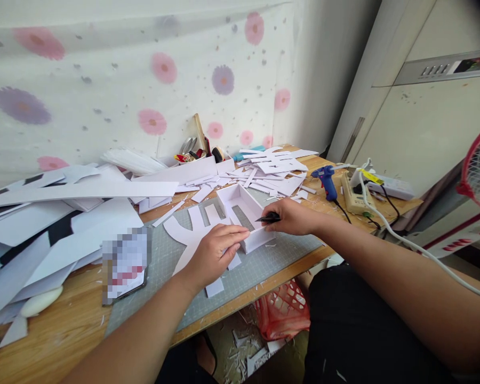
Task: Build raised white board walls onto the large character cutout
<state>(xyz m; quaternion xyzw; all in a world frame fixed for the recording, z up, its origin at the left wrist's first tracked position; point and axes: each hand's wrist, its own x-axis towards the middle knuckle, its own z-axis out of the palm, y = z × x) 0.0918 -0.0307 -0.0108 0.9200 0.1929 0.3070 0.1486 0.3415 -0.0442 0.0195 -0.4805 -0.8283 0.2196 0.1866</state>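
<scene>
A white foam-board cutout [203, 226] with curved and straight strokes lies on a grey cutting mat [300, 249]. Joined to its right part is an open rectangular frame of upright foam-board walls [260, 240]. My left hand [220, 248] is closed at the frame's near left corner, thumb and fingers pinching the wall's edge. In my right hand [290, 216] is a black craft knife [270, 217], tip pointing left across the frame's near end. My right fingers are wrapped round it and rest close to the near wall; its handle is mostly hidden.
White offcuts [280, 165] are heaped behind the mat, and large sheets [84, 234] pile up at left. A phone [126, 266] lies on the mat's left edge. At right are a blue glue gun [326, 181] and a power strip [354, 194]. A red basket [283, 312] stands below.
</scene>
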